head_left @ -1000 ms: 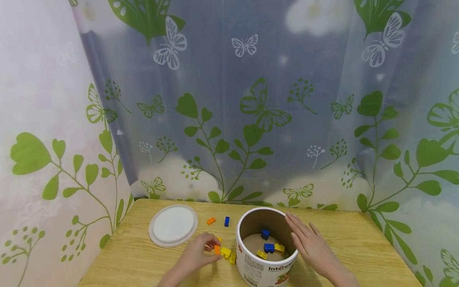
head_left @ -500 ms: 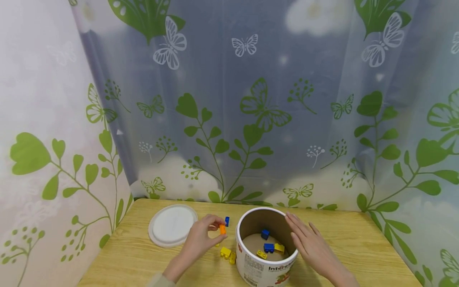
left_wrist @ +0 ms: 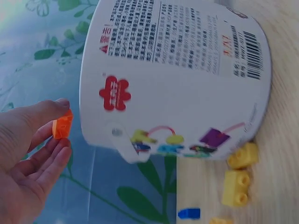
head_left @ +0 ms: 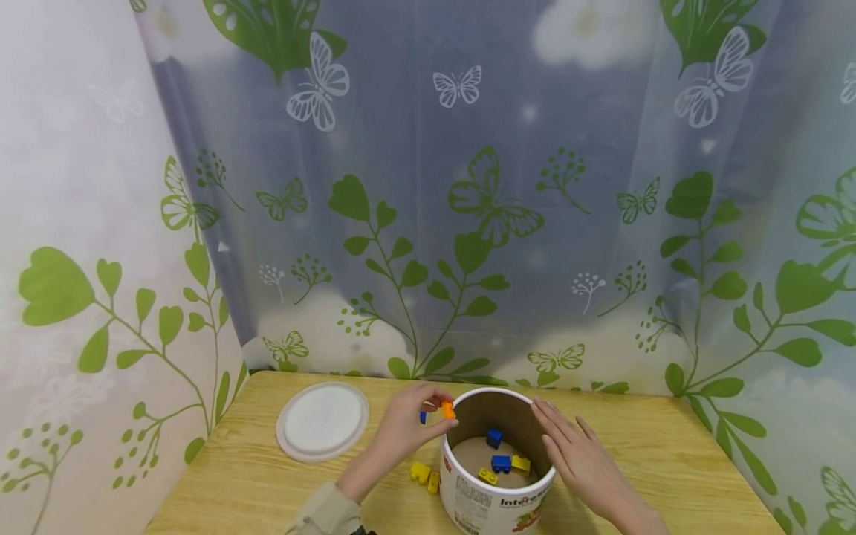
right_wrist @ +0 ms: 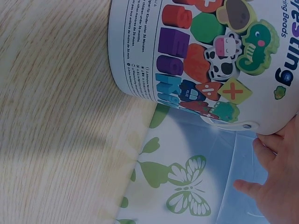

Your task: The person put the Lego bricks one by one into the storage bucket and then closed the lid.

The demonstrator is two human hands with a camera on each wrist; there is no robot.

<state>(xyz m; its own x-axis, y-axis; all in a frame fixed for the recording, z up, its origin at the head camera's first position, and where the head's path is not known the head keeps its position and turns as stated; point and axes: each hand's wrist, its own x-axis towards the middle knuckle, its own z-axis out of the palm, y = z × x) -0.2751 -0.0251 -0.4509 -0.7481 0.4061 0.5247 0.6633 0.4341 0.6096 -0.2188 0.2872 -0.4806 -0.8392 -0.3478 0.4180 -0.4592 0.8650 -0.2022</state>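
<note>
My left hand (head_left: 408, 423) pinches an orange building brick (head_left: 448, 409) between thumb and fingers, at the left rim of a white round bucket (head_left: 468, 494). In the left wrist view the orange brick (left_wrist: 62, 125) shows beside the bucket's rim, above table height. My right hand (head_left: 585, 461) lies with straight fingers against the bucket's right rim; the right wrist view has its fingers at the wall near the handle. Inside the bucket are blue bricks (head_left: 501, 464) and yellow bricks (head_left: 487, 475) on the floor.
Left of the bucket, yellow bricks (head_left: 420, 472) lie on the wooden table (head_left: 234, 461). A blue brick (left_wrist: 189, 213) sits farther back, partly hidden by my left hand in the head view. A round white lid (head_left: 322, 420) lies at the left. A patterned curtain (head_left: 414, 260) hangs behind.
My left hand has lifted the orange brick off the table and carried it right and away from me, up to the bucket's rim. The right hand has stayed in place.
</note>
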